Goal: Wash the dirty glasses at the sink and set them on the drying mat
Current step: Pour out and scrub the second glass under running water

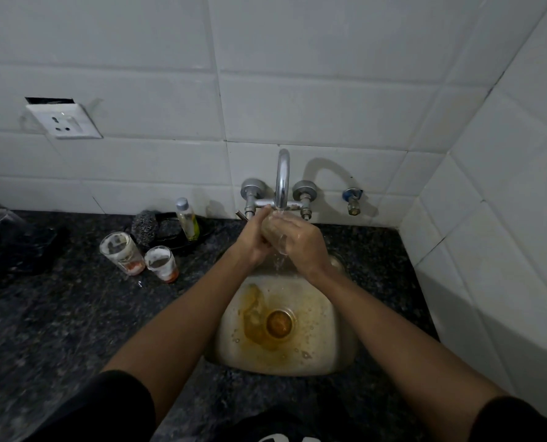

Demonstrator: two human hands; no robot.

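Note:
Under the running tap [281, 183] I hold a clear glass [281, 242] between both hands over the steel sink [332, 330]. My left hand [256, 239] grips its upper part and my right hand [304, 242] wraps its lower end; most of the glass is hidden by fingers. Water runs off it into the basin, where orange-brown liquid pools around the drain [278, 323]. Two soapy glasses with reddish residue stand on the counter to the left: a taller one [122, 253] and a shorter one [162, 263].
A steel-wool scrubber [146, 226] and a small bottle of yellow liquid [187, 223] sit by the back wall. Dark cloth or bags [17, 247] lie at far left on the black granite counter [74, 317]. A wall socket [63, 121] is upper left; tiled wall closes the right side.

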